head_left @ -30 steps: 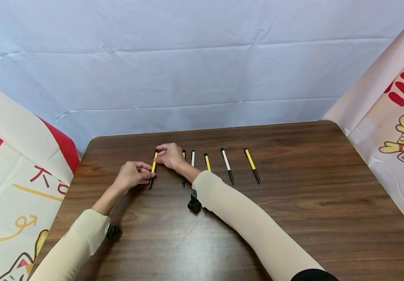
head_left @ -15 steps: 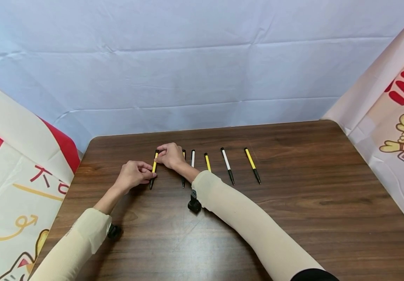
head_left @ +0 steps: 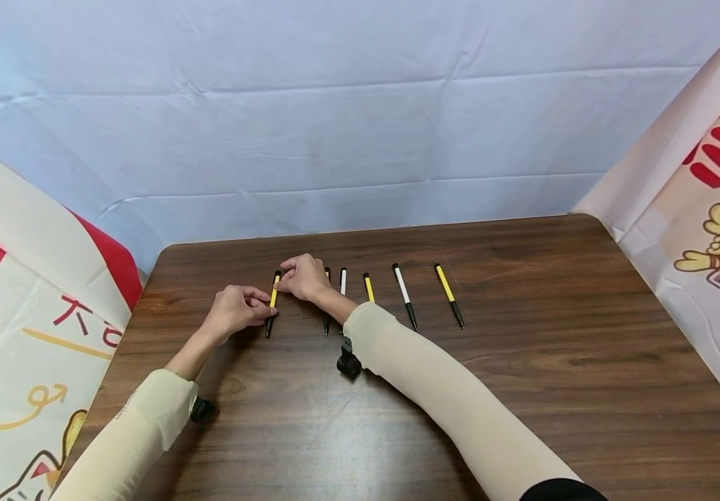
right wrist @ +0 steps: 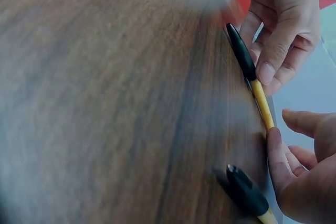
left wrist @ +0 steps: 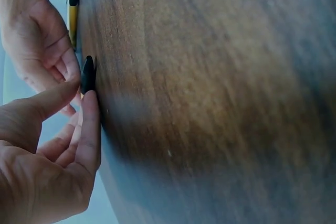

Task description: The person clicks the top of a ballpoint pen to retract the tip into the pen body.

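Note:
A yellow pen with a black grip and black top [head_left: 275, 295] lies on the wooden table at the left end of a row of pens. My left hand [head_left: 234, 309] pinches it by the black grip near its tip, thumb and forefinger at either side. Up at the other end, my right hand [head_left: 303, 278] touches the pen from the right. In the right wrist view the right thumb [right wrist: 274, 141] rests against the yellow barrel, while the forefinger [right wrist: 302, 121] stands apart from it. The pen's top end is hidden in that view.
To the right lie another yellow pen [head_left: 327, 323], a white pen [head_left: 344, 280], a short-looking yellow pen [head_left: 369, 287] partly under my right sleeve, a second white pen [head_left: 403, 289] and a farther yellow pen [head_left: 447, 289]. A pale cloth [head_left: 360, 139] hangs behind the table.
The pen's top end has shifted very slightly to the left and toward me. Both hands stay almost in place, and the other pens lie as before.

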The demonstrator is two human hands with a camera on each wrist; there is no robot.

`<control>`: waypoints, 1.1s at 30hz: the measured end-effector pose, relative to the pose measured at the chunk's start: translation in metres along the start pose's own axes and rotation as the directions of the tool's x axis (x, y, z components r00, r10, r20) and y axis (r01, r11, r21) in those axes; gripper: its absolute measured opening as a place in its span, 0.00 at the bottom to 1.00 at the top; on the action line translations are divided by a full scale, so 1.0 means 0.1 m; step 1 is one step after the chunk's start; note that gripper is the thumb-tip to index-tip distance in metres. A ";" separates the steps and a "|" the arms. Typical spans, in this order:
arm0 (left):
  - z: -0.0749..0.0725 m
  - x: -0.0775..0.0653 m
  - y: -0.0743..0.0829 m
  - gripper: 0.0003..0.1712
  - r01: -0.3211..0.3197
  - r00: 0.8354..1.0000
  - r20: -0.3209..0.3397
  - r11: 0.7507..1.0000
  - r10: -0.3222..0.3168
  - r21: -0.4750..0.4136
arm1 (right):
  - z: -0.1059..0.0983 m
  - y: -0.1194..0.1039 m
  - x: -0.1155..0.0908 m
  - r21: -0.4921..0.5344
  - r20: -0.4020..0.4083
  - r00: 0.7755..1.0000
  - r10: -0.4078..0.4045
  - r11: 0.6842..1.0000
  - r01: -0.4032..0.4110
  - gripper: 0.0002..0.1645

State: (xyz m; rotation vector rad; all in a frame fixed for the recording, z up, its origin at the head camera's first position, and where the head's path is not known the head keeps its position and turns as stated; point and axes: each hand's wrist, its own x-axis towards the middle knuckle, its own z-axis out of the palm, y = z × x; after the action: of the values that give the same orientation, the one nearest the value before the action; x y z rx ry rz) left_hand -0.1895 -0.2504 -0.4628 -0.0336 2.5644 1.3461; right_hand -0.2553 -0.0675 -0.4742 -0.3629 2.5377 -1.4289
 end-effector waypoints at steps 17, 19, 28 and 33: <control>-0.07 0.04 0.24 0.18 -0.064 0.995 -0.060 0.987 0.074 0.146 | -0.26 -0.08 -0.06 0.013 0.029 0.999 -0.024 1.000 0.024 0.27; -0.04 0.05 0.28 0.19 -0.074 0.996 -0.047 0.986 0.082 0.147 | -0.30 -0.09 -0.07 0.008 0.036 0.999 -0.022 1.000 0.022 0.28; 0.09 0.08 0.40 0.20 -0.123 0.992 0.017 0.983 0.121 0.135 | -0.54 -0.05 -0.14 -0.001 0.073 0.996 -0.051 0.999 0.051 0.28; 0.15 0.07 0.45 0.20 -0.128 0.991 0.039 0.986 0.124 0.106 | -0.67 -0.01 -0.17 -0.033 0.093 0.993 -0.078 0.996 0.081 0.29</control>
State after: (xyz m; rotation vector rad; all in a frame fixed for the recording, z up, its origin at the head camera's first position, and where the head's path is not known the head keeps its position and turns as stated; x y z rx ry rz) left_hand -0.1996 -0.2117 -0.4363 0.1714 2.6464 1.2363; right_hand -0.2588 -0.0085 -0.4385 -0.5291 2.5046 -1.3609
